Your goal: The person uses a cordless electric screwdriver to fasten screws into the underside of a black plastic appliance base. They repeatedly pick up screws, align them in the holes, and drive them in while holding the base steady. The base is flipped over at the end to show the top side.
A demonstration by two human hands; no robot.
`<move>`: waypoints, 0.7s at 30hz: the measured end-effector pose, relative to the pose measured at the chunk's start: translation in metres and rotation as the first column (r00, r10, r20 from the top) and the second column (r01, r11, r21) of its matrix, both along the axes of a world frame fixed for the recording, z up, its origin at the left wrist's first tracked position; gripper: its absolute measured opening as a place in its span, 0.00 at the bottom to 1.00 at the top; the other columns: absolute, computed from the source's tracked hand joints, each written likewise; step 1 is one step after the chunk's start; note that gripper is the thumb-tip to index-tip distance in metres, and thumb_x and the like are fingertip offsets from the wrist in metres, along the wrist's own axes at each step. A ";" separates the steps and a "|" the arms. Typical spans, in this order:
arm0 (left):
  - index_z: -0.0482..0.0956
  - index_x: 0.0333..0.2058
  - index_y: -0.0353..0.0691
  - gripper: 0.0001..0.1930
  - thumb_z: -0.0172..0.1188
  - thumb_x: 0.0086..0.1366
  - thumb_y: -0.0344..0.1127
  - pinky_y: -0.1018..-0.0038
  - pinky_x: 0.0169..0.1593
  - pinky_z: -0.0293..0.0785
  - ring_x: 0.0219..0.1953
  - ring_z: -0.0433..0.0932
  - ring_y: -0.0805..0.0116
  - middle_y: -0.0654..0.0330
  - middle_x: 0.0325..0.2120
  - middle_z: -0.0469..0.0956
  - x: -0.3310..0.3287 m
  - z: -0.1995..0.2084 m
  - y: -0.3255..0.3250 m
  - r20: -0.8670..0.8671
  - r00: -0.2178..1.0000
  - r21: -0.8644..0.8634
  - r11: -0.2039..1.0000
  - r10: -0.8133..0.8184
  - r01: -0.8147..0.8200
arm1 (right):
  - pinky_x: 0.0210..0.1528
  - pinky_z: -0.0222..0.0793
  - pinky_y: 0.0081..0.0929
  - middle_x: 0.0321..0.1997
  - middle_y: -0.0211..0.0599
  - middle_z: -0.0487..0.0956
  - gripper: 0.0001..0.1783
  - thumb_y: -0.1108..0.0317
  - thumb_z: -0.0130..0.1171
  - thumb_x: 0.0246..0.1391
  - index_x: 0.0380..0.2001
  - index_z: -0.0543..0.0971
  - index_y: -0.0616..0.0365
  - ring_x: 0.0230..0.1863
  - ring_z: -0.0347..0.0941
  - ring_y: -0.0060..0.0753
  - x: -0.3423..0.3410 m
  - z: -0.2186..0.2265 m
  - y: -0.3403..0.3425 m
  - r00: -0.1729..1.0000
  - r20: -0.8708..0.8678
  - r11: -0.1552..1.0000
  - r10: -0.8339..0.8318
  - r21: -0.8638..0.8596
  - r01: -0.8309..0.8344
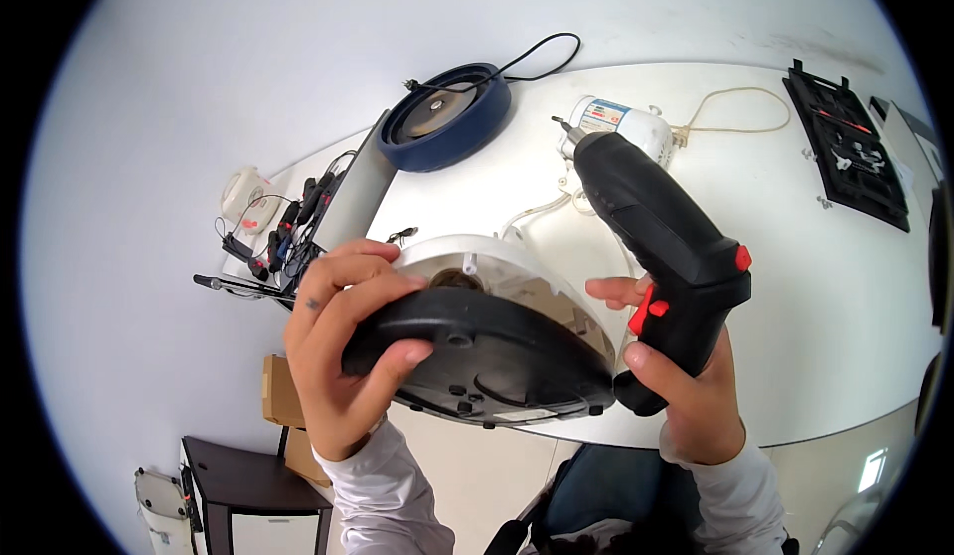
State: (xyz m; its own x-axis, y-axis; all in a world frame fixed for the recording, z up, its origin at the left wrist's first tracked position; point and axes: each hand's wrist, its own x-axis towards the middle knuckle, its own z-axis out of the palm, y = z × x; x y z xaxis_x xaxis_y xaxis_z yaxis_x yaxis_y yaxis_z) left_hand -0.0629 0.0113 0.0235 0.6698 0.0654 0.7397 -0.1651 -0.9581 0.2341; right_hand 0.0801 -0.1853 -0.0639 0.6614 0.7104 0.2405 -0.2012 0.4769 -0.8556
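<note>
Over the feed, my left hand (338, 346) has its fingers clasped around the tilted black base (497, 356), beside the white shell (512, 269), above the table's near edge (810, 426); my right hand's (701, 401) fingers wrap the drill (656, 212).

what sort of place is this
Probably a repair or assembly workspace: it has a black electric screwdriver with red buttons, an open black plastic tool case, and a white plastic housing gaping from its round black base.
</note>
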 end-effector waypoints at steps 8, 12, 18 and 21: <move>0.78 0.37 0.30 0.18 0.68 0.50 0.37 0.66 0.50 0.72 0.44 0.79 0.53 0.43 0.44 0.79 0.005 -0.001 -0.006 -0.028 0.999 -0.141 0.990 0.016 -0.020 | 0.67 0.53 0.35 0.63 0.54 0.69 0.40 0.80 0.57 0.49 0.66 0.55 0.63 0.65 0.64 0.40 0.016 -0.004 0.008 0.972 -0.029 0.968 0.232 0.104 -0.228; 0.77 0.37 0.28 0.17 0.67 0.51 0.33 0.67 0.50 0.73 0.44 0.80 0.52 0.43 0.42 0.80 0.009 -0.004 -0.001 0.012 0.999 -0.203 0.978 -0.047 0.048 | 0.69 0.53 0.39 0.62 0.54 0.70 0.39 0.82 0.57 0.49 0.65 0.56 0.63 0.65 0.64 0.41 0.018 0.001 0.009 0.965 -0.039 0.964 0.259 0.070 -0.256; 0.78 0.37 0.28 0.17 0.68 0.49 0.31 0.67 0.50 0.73 0.44 0.80 0.52 0.45 0.41 0.81 0.007 -0.002 0.005 0.000 0.997 -0.132 0.989 -0.071 0.071 | 0.68 0.56 0.37 0.60 0.52 0.71 0.38 0.83 0.59 0.48 0.64 0.58 0.64 0.64 0.66 0.40 0.016 0.002 0.013 0.969 -0.053 0.970 0.242 0.035 -0.240; 0.78 0.37 0.29 0.18 0.68 0.48 0.31 0.67 0.50 0.73 0.45 0.80 0.53 0.46 0.41 0.81 0.005 -0.003 0.004 0.001 0.998 -0.193 0.980 -0.055 0.054 | 0.65 0.59 0.33 0.58 0.50 0.73 0.37 0.80 0.63 0.47 0.61 0.60 0.63 0.63 0.67 0.38 0.010 0.003 0.018 0.981 -0.040 0.981 0.190 0.033 -0.189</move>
